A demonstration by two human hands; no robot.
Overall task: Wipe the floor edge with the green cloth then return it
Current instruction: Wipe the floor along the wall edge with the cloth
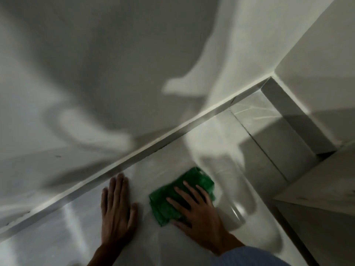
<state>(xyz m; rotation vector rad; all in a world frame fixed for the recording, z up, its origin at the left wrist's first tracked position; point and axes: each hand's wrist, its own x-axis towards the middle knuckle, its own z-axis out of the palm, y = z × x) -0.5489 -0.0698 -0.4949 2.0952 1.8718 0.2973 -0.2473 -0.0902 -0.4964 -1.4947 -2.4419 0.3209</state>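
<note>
A folded green cloth (169, 200) lies on the glossy grey floor tiles, a little way out from the white baseboard (153, 144) that runs diagonally along the wall. My right hand (196, 214) presses flat on the cloth with fingers spread, covering its near right part. My left hand (117, 210) rests flat on the bare tile to the left of the cloth, fingers together, fingertips close to the baseboard. It holds nothing.
The white wall (96, 64) fills the upper left, crossed by soft shadows. At the right a corner (272, 77) meets a second baseboard, and a pale cabinet or panel (317, 189) juts in at the lower right. A blue sleeve (255, 258) shows at the bottom.
</note>
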